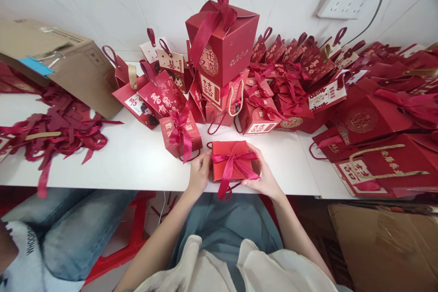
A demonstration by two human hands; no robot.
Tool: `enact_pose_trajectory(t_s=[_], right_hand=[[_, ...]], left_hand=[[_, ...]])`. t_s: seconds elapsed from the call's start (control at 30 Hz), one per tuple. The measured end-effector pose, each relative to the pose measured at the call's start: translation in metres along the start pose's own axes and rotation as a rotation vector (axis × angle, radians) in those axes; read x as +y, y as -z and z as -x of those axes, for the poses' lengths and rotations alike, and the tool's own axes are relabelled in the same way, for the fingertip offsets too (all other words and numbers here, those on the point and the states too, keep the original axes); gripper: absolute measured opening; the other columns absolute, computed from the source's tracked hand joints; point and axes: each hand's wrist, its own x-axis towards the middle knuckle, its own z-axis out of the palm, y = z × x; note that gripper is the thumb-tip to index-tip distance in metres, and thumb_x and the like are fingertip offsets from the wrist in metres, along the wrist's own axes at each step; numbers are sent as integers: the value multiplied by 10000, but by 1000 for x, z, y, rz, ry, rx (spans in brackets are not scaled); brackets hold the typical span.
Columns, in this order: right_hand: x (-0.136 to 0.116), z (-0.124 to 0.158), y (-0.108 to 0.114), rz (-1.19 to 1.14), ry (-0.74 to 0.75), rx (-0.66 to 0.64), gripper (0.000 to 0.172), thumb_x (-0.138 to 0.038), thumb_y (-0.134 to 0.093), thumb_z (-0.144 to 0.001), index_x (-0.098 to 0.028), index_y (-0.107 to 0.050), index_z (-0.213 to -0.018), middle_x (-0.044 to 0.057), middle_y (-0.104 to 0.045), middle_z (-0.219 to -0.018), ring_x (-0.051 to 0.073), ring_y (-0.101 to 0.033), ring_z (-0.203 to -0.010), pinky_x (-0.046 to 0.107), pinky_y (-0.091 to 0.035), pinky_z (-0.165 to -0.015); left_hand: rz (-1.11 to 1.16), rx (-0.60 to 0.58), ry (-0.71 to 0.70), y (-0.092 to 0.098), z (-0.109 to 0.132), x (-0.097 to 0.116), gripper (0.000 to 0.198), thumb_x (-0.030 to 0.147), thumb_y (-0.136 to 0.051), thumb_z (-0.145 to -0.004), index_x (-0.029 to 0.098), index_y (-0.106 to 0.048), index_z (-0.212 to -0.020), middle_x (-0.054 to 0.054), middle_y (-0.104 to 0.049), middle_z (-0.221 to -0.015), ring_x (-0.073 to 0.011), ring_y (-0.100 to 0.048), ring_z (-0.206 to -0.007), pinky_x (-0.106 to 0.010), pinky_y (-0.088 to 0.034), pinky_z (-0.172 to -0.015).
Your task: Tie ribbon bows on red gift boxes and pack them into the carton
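Box [224,146] on or just above bench [137,164], near its front edge | left hand [200,169]: fingers bent against left side | right hand [262,174]: fingers spread around right side | two-sided hold likely steadies it, leaving bow [234,159] uncovered

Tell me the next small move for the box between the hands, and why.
I'd suggest that the left hand and right hand guide the red gift box toward the neighbouring bow-topped box on its left: its ribbon bow looks tied, both hands flank it, and that neighbour wears a similar bow.
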Motion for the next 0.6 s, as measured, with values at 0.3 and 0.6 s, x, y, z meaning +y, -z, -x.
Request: enact_pose_trajectory(t_s=[0.3, 0.6], right_hand=[[2, 1, 0, -15, 24, 1, 907, -503, -784, -624, -262, -336, -1375, 117, -365, -1419, 309, -369, -1309, 468, -296, -1102], [1, 1, 0, -15, 19, -2, 906, -495, -789, -623, -258, -336, -1370, 118, -362, -1421, 298, -363, -1315, 446, -301, -1103]], left_hand=[[2, -8, -4, 0, 0, 0, 379, 470, -435, -825, 188, -434, -572, 16, -473, -577, -133, -414, -582, -240, -360, -569], [16, -15, -19, 1, 0, -1, 360, 432, -426, -837, 181, -453, -579, 17, -473, -582, -129, -405, -576, -239, -352, -570]])
